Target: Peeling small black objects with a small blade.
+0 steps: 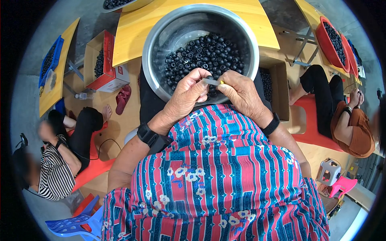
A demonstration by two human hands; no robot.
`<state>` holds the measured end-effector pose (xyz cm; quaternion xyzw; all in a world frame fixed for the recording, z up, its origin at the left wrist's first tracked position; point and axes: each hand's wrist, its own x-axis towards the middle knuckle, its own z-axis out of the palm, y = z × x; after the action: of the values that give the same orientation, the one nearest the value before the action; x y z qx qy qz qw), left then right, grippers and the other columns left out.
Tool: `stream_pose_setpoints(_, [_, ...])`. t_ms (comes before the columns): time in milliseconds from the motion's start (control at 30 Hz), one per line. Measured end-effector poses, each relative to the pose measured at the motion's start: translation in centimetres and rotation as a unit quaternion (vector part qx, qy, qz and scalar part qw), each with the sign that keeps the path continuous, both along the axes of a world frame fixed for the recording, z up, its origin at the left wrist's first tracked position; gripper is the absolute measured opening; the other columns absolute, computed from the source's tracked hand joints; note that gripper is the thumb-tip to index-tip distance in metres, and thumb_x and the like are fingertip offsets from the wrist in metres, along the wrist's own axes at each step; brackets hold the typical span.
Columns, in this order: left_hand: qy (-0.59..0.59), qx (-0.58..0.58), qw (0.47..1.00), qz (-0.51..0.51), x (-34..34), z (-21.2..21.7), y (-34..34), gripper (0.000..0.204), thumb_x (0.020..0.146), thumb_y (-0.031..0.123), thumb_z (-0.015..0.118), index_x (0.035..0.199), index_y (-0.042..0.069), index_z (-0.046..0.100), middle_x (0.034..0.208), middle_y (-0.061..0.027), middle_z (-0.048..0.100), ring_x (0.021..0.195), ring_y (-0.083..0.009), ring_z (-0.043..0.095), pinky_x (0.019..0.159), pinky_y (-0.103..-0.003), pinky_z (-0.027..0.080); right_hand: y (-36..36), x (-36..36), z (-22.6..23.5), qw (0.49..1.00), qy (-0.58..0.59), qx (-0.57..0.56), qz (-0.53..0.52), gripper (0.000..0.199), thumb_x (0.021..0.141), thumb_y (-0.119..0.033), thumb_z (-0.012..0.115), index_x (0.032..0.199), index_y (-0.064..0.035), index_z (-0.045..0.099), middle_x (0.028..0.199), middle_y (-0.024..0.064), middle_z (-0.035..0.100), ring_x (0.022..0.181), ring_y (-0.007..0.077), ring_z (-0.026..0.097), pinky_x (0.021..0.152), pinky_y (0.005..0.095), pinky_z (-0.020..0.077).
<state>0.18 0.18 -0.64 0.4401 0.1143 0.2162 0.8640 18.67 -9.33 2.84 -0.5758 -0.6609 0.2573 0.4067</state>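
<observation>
Pinching, left hand (189,89): closed around apparently one small dark piece (209,77), over the six o'clock side of the metal bowl (161,40), probably for catching drops.
Gripping, right hand (241,89): closed on a thin pale strip (212,82) with a yellow end (222,82), unclear in kind, likely held close for control.
Bowl: at twelve o'clock, wide, round, smooth.
Dark pieces (205,54): inside, heaped, glossy, beadlike.

left forearm (130,156) and right forearm (288,146) slant up and inward, elbows bent, wrists well apart, left hand (189,86) in a thumb-to-finger pinch with fingers curled, right hand (240,89) pinching too, back upward, fingertips close together in front of torso.
</observation>
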Motion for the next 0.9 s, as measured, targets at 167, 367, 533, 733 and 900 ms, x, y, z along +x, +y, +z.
stream_pose_setpoints(167, [0.022, 0.030, 0.999, 0.004, 0.03, 0.39, -0.14, 0.029, 0.102, 0.030, 0.055, 0.117, 0.006, 0.050, 0.081, 0.0040, 0.044, 0.067, -0.0031, 0.037, 0.060, -0.020, 0.035, 0.03, -0.02, 0.01, 0.998, -0.055, 0.018, 0.004, 0.029, 0.093, -0.030, 0.060, 0.086, -0.0026, 0.059, 0.078, 0.0148, 0.056, 0.076, 0.0355, 0.058, 0.067, 0.0423, 0.0461])
stream_pose_setpoints(367, [0.025, 0.033, 0.999, 0.002, -0.03, 0.41, -0.10, 0.028, 0.102, 0.030, 0.054, 0.117, 0.005, 0.051, 0.081, 0.0040, 0.045, 0.067, -0.0026, 0.036, 0.060, -0.020, 0.035, -0.04, -0.07, 0.27, 0.998, -0.057, 0.014, -0.006, 0.028, 0.094, -0.030, 0.059, 0.086, -0.0030, 0.059, 0.078, 0.0145, 0.056, 0.076, 0.0352, 0.057, 0.067, 0.0423, 0.0460])
stream_pose_setpoints(533, [0.028, 0.036, 0.999, 0.002, -0.01, 0.50, -0.08, 0.028, 0.102, 0.029, 0.054, 0.116, 0.005, 0.051, 0.081, 0.0040, 0.045, 0.067, -0.0026, 0.036, 0.060, -0.019, 0.035, -0.02, 0.00, 0.17, 0.998, -0.060, 0.017, -0.001, 0.028, 0.094, -0.030, 0.059, 0.086, -0.0029, 0.059, 0.078, 0.0150, 0.055, 0.077, 0.0356, 0.057, 0.067, 0.0428, 0.0460])
stream_pose_setpoints(733, [0.039, 0.066, 0.997, 0.000, -0.14, 0.73, -0.23, 0.021, 0.103, 0.024, 0.053, 0.112, 0.005, 0.052, 0.081, 0.0036, 0.045, 0.066, -0.0029, 0.037, 0.059, -0.019, 0.035, 0.01, 0.21, -0.45, 0.993, -0.047, -0.013, -0.110, 0.026, 0.094, -0.026, 0.061, 0.087, -0.0006, 0.059, 0.080, 0.0169, 0.057, 0.078, 0.0371, 0.057, 0.068, 0.0420, 0.0460])
stream_pose_setpoints(900, [0.068, 0.075, 0.994, 0.031, -0.06, 0.64, -0.18, 0.018, 0.101, 0.018, 0.056, 0.111, 0.004, 0.052, 0.082, 0.0033, 0.046, 0.067, -0.0027, 0.037, 0.058, -0.019, 0.033, 0.03, 0.10, -0.45, 0.993, 0.064, -0.023, -0.101, 0.026, 0.094, -0.025, 0.063, 0.089, 0.0005, 0.062, 0.078, 0.0156, 0.058, 0.074, 0.0302, 0.058, 0.068, 0.0378, 0.0464])
